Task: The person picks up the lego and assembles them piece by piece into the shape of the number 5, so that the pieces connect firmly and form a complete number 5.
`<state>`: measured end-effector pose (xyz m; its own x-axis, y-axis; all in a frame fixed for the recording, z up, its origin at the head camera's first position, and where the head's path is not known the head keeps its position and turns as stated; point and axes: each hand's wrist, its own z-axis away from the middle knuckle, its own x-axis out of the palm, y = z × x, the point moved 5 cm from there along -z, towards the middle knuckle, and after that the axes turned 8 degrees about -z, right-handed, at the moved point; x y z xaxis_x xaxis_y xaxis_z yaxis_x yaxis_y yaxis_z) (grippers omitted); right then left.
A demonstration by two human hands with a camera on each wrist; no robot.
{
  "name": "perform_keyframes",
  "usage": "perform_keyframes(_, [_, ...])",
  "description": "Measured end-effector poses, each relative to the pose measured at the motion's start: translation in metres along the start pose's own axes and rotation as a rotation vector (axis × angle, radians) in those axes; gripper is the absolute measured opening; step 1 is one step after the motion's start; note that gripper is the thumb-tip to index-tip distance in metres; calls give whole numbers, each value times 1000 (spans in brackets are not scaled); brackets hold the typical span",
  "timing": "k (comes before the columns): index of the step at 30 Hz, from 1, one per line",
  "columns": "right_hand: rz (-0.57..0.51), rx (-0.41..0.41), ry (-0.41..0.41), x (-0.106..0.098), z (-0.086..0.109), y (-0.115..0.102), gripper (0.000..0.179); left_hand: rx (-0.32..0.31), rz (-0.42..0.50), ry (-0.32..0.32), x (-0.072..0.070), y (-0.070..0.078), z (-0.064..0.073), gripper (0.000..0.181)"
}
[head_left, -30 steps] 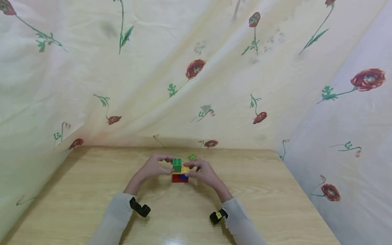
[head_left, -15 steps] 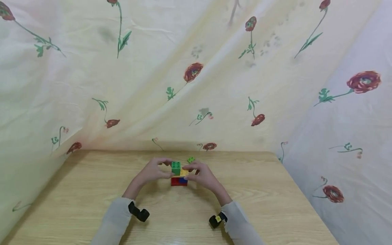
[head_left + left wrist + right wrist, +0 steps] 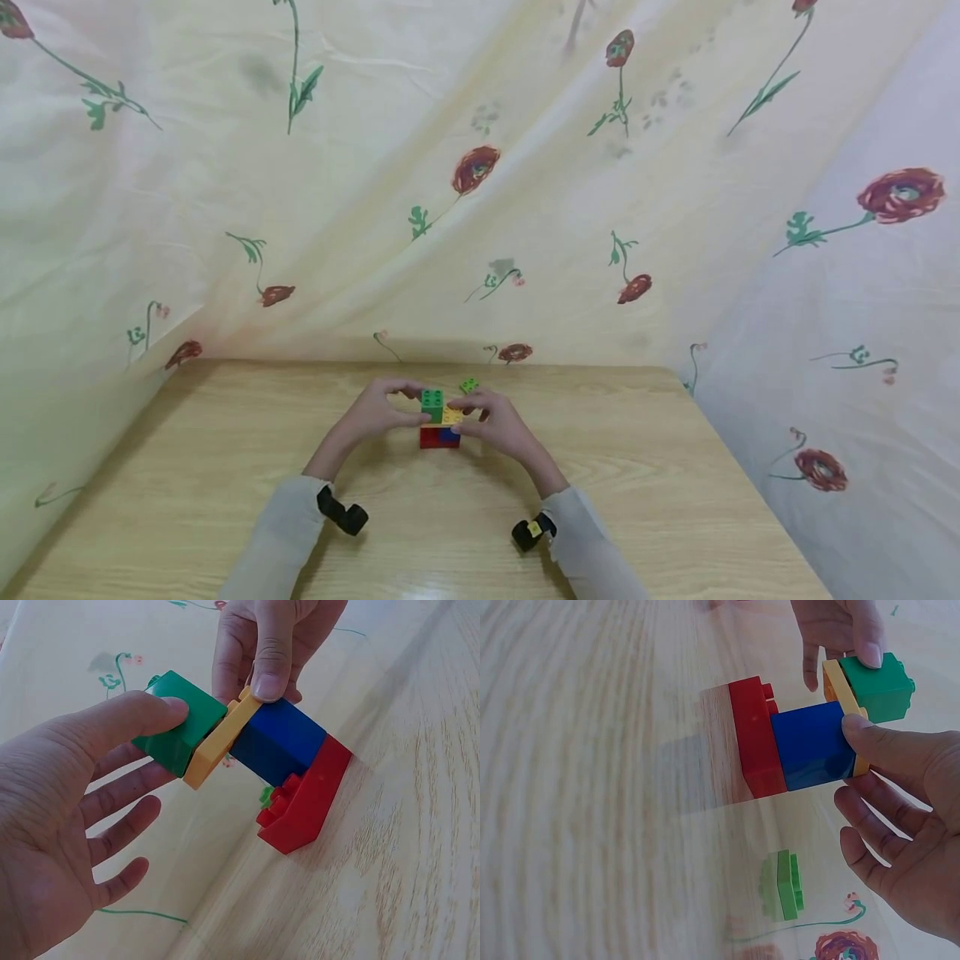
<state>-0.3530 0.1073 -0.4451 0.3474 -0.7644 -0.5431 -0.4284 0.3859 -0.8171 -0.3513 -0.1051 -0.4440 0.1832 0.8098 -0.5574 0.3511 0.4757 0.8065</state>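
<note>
A small stack of toy building bricks stands on the table in front of both hands. At its base is a red brick [image 3: 319,802], which carries a blue brick [image 3: 814,746] at its right end. A thin yellow brick [image 3: 217,746] lies on the blue one and overhangs to the left. On that overhang sits a green brick [image 3: 432,406]; whether it is fully seated cannot be told. My left hand [image 3: 378,410] pinches the green brick between thumb and fingers. From the right, my right hand [image 3: 497,423] grips the yellow brick, its thumb at the seam with the blue brick.
A flat light-green brick [image 3: 468,386] lies on the wooden table [image 3: 630,450] behind the stack. Flowered cloth [image 3: 360,192] hangs along the table's back and sides. Black wrist cameras [image 3: 345,512] are strapped over the grey sleeves.
Both hands keep their grips and the stack stays in place. The left thumb sits slightly farther across the green brick's front. The head view has shifted a little.
</note>
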Motion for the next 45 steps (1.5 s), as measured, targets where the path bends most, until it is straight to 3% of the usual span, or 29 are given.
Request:
perform_keyframes(13, [0,-34,-11,-1,-1,-2,34,-2,-18,11,-3,-2,-2,38])
perform_keyframes(45, [4,-4,6,1,0,3,34,-30,-15,-4,-1,-2,0,39])
